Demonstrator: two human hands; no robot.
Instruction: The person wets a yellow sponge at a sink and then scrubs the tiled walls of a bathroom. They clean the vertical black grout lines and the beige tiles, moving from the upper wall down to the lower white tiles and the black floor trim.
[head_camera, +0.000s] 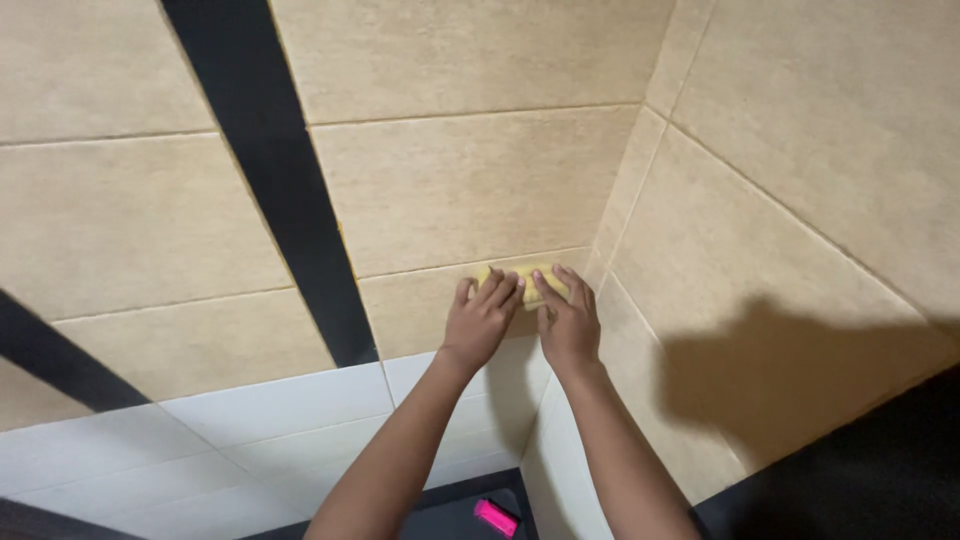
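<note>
A yellow sponge (528, 281) is pressed flat against a beige wall tile (450, 190), close to the inner corner of two tiled walls. My left hand (482, 320) lies on the sponge's left part with its fingers spread over it. My right hand (568, 318) covers the sponge's right part, fingers pointing up and left. Both hands sit side by side and hide most of the sponge. Only its top edge and middle show between the fingers.
A black vertical strip (280, 170) runs down the wall left of the hands. White tiles (290, 410) form the lower wall. A pink object (496, 517) lies on the dark floor below. The right wall (800, 200) meets the corner beside my right hand.
</note>
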